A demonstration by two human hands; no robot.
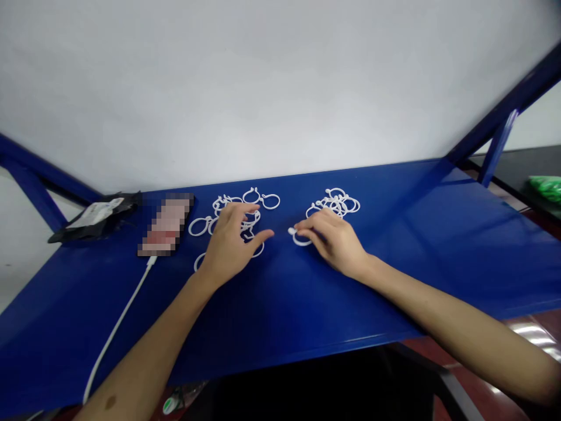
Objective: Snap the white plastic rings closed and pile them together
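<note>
I have the right hand [335, 240] pinching one white ring [292, 231] between thumb and finger, in front of the right pile [335, 204] of similar rings; whether this ring touches the table [280, 298], I cannot tell. My left hand [230, 240] is spread over the left pile [250, 221]. At far left lies a black bag [94, 221] with a white label; its contents are hidden from me.

I see, on my left, a black packet [94, 224] near a phone [166, 225], whose white cable [117, 329] crosses the blue table [416, 234]; something green [546, 188] lies far right.
</note>
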